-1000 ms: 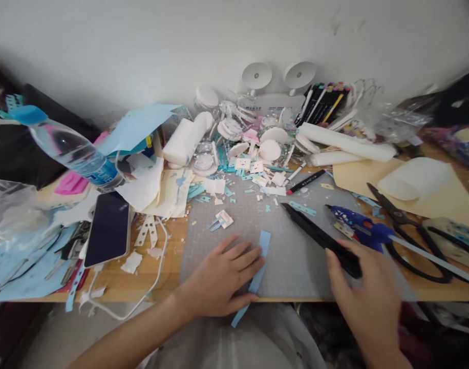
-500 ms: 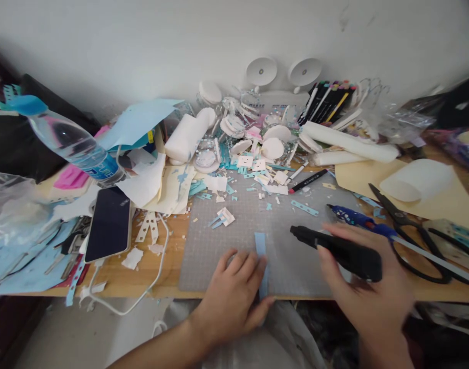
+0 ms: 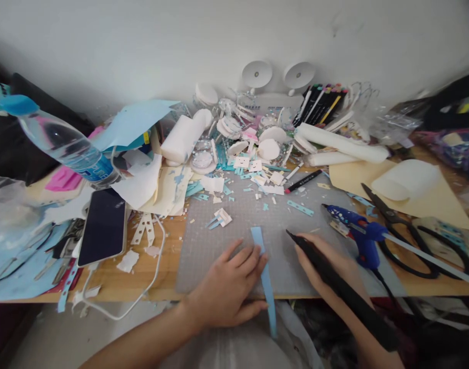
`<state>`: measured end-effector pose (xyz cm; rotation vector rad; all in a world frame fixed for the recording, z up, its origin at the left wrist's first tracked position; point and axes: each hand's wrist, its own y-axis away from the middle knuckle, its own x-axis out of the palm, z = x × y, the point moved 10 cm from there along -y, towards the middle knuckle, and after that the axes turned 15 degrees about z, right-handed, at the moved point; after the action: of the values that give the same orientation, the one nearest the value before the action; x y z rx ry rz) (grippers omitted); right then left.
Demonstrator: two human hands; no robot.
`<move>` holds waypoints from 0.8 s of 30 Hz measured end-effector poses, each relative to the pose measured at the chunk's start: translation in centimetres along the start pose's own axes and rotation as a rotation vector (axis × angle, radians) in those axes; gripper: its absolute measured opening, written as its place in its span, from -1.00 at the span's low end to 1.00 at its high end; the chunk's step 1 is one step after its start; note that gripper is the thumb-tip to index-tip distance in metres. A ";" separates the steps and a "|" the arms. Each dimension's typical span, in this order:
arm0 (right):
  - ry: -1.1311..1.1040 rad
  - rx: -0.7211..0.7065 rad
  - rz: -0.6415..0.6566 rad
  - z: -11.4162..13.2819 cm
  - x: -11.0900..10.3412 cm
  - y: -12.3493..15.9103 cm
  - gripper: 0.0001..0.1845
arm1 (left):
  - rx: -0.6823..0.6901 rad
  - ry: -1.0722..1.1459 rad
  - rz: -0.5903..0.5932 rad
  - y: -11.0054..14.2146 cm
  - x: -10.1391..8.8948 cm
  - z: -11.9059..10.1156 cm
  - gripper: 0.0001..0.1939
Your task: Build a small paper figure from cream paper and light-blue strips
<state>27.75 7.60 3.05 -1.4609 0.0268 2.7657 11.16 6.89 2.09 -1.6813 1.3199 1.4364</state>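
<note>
My left hand [image 3: 234, 282] lies flat on the grey cutting mat [image 3: 204, 256], fingers extended, its fingertips at the left edge of a blue paper strip [image 3: 268, 287]. The strip's lower end hangs past the table edge. To the right, my right hand [image 3: 330, 271] is closed around a long black utility knife [image 3: 338, 282], its dark tip pointing toward the mat, right of the strip. A small white-and-blue paper figure [image 3: 221, 218] lies on the mat beyond my left hand. A blue glue gun [image 3: 363, 236] rests right of my right hand.
Black scissors [image 3: 396, 220] lie at the right. Paper scraps, a marker [image 3: 303, 181] and white discs [image 3: 269, 149] crowd the back. A phone [image 3: 103, 228], a white cable [image 3: 157, 271] and a water bottle [image 3: 77, 154] stand or lie at the left.
My right hand has turned the utility knife and brought it down and left, closer to the strip. The strip has shifted toward me, its lower end now farther past the edge.
</note>
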 end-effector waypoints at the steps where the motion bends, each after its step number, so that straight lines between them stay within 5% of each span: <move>1: -0.029 0.000 0.022 -0.1 0.4 0.0 -0.72 | -0.027 -0.016 -0.021 0.0 0.1 -0.4 -0.28; 8: -0.182 0.074 -0.140 -0.9 -1.5 0.4 -0.63 | -0.294 -0.087 -0.225 -0.5 0.4 -1.8 -0.33; 17: -0.597 0.099 -0.337 -1.2 -3.9 2.1 -0.75 | -0.427 -0.109 -0.294 0.7 0.0 -1.8 -0.39; 24: -0.552 0.073 -0.304 -0.8 -3.9 2.7 -0.76 | -0.548 -0.119 -0.361 -0.3 -0.3 -2.8 -0.41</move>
<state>30.61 4.86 5.87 -0.5863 -0.0903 2.7619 12.51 4.65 3.02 -2.0014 0.5349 1.7309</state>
